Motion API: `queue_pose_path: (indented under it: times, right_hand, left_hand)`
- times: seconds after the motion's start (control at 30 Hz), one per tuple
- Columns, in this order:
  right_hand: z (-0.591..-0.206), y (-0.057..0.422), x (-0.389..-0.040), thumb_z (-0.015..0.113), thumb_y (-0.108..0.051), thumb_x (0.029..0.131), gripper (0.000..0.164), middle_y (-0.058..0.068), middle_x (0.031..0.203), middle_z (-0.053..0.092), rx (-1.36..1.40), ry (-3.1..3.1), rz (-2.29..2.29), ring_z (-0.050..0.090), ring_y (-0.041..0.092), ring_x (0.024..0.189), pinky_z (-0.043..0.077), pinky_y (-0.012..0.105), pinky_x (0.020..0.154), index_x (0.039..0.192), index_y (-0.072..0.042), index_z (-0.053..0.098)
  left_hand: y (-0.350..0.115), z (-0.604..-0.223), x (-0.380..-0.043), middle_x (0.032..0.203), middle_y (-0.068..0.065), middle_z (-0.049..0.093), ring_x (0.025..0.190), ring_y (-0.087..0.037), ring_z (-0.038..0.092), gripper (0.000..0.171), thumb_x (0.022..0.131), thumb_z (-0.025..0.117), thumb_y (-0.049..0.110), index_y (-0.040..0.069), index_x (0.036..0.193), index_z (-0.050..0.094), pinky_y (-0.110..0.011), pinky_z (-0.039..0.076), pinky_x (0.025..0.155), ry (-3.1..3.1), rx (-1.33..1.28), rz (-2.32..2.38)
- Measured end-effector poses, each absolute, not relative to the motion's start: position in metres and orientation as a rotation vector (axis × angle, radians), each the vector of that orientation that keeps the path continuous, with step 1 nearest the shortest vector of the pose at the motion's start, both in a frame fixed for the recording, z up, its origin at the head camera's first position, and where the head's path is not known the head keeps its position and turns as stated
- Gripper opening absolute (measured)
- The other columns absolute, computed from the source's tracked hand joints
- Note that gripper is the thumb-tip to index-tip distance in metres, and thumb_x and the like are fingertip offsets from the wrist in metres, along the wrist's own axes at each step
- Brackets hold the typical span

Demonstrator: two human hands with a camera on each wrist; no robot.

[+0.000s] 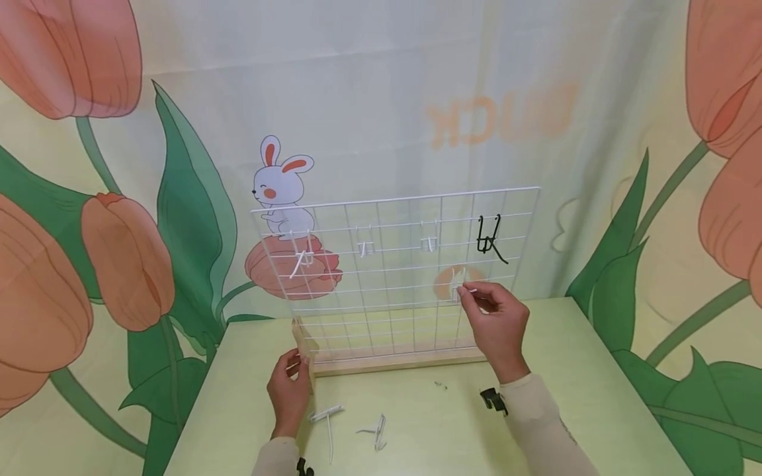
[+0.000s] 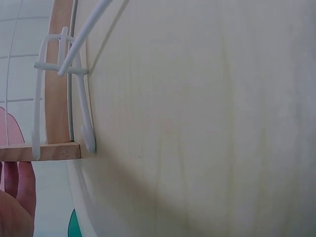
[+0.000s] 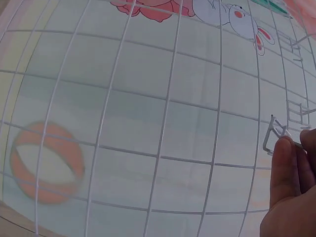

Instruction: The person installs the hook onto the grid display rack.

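A white wire grid panel (image 1: 393, 284) stands upright in a wooden base (image 1: 405, 362). My right hand (image 1: 499, 324) pinches a white wire hook (image 3: 274, 136) between thumb and fingers, in front of the panel's lower right part. At the panel's lower left corner, my left hand (image 1: 288, 393) grips the end of the wooden stand (image 2: 59, 151). On the upper part of the grid hang a white hook (image 1: 303, 256) at the left, two more white hooks near the middle and a black hook (image 1: 487, 242) at the right.
Two loose white hooks, one long (image 1: 326, 416) and one shorter (image 1: 378, 431), lie on the pale table (image 1: 571, 410) before the stand. Some tiny pieces (image 1: 440, 385) lie farther right. A printed curtain (image 1: 369, 119) hangs behind the panel.
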State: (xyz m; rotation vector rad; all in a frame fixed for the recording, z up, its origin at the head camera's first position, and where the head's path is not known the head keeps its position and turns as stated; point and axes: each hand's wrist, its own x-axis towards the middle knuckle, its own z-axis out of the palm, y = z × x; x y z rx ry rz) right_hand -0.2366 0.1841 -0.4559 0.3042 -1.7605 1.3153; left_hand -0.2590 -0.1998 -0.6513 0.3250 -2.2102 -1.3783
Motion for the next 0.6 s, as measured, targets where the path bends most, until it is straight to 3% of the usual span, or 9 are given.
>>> queue_pose_path:
  times: [0.13,0.47,0.6]
  right_hand:
    - [-0.453,0.188,-0.247,0.086,0.005,0.083,0.014,0.017,0.093,0.08,0.297,-1.75,1.282,0.07,-0.01,0.084,0.058,0.011,0.079,0.095,0.001,0.08]
    - [-0.45,0.187,-0.259,0.086,-0.003,0.086,0.013,0.013,0.094,0.08,0.307,-1.761,1.229,0.07,-0.009,0.085,0.058,0.01,0.08,0.098,-0.005,0.082]
    - [-0.452,0.185,-0.262,0.086,-0.004,0.087,0.012,0.013,0.094,0.081,0.31,-1.768,1.208,0.07,-0.008,0.084,0.057,0.01,0.08,0.098,-0.005,0.082]
  left_hand:
    - [-0.199,-0.65,-0.259,0.117,-0.012,0.077,0.104,-0.032,0.076,0.027,0.101,0.073,0.015,0.011,0.127,0.071,-0.042,0.063,0.086,-2.204,0.325,-1.384]
    - [-0.201,-0.653,-0.258,0.118,-0.01,0.076,0.106,-0.03,0.075,0.026,0.102,0.073,0.018,0.014,0.127,0.071,-0.041,0.063,0.085,-2.225,0.33,-1.387]
    - [-0.201,-0.653,-0.258,0.118,-0.01,0.076,0.106,-0.03,0.075,0.026,0.102,0.073,0.018,0.013,0.127,0.071,-0.031,0.062,0.082,-2.222,0.327,-1.397]
